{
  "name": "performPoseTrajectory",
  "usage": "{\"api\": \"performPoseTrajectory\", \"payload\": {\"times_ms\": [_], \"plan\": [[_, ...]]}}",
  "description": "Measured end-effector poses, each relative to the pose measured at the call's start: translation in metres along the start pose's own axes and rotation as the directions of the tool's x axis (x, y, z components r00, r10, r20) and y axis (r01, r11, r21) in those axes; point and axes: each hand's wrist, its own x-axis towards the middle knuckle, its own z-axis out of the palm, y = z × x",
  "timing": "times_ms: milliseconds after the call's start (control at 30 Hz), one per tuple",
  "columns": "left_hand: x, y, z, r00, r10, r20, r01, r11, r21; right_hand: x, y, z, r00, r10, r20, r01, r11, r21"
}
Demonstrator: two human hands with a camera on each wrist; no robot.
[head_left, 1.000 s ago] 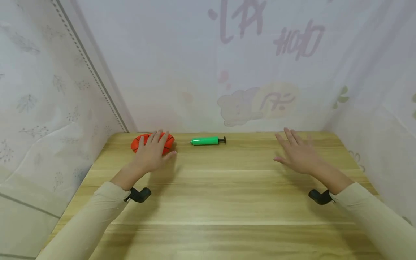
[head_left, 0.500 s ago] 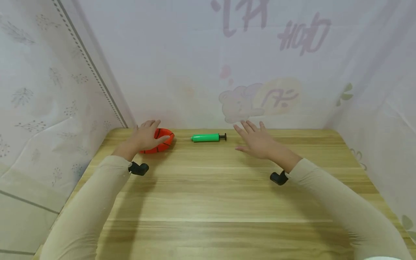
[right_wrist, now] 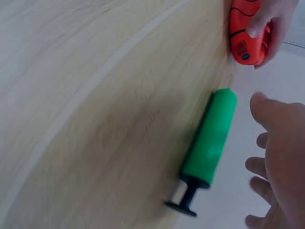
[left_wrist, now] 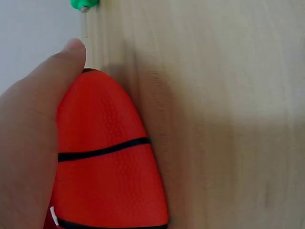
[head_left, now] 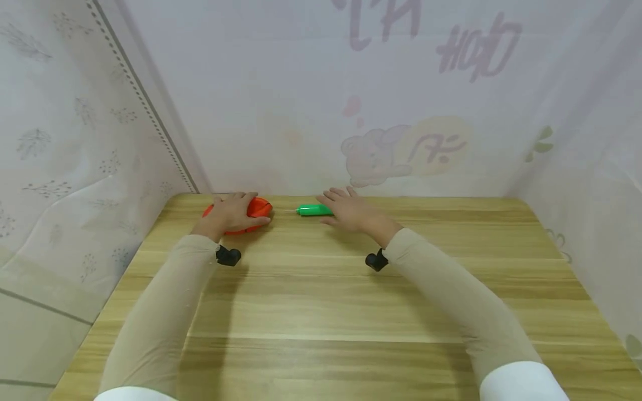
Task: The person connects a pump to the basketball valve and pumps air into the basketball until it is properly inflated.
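Green plastic makes the body of the pump (head_left: 312, 210), which lies on the table (head_left: 321, 301). To the left of the pump is the red ball (head_left: 259, 208), flattened in its look; it is near the tip of the needle (head_left: 290, 211) but apart from it. The left hand (head_left: 232, 213) is on this ball, with the thumb on one side and the fingers on the other, so its grip holds the ball. The right hand (head_left: 348, 211) is just beside the pump, near the end with the black handle (right_wrist: 180, 208); its grip is wide and holds nothing. In my judgement, the work is at an early stage. Done is the grasp on the ball. Not yet done is the grasp on the pump, and neither thing appears lifted from the table.
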Motion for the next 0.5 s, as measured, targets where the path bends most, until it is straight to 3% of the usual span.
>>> {"api": "performPoseTrajectory", "payload": {"times_ms": [200,500], "plan": [[0.002,-0.004,0.010,1.000,0.001,-0.015,-0.001,1.000,-0.020,0.023,-0.010,0.014,1.000,0.018,0.003,-0.018,1.000,0.012],[0.005,-0.006,0.025,0.993,0.043,-0.106,-0.043,0.999,0.005,0.036,-0.016,0.038,0.999,0.026,-0.035,-0.027,0.999,-0.043]]}}
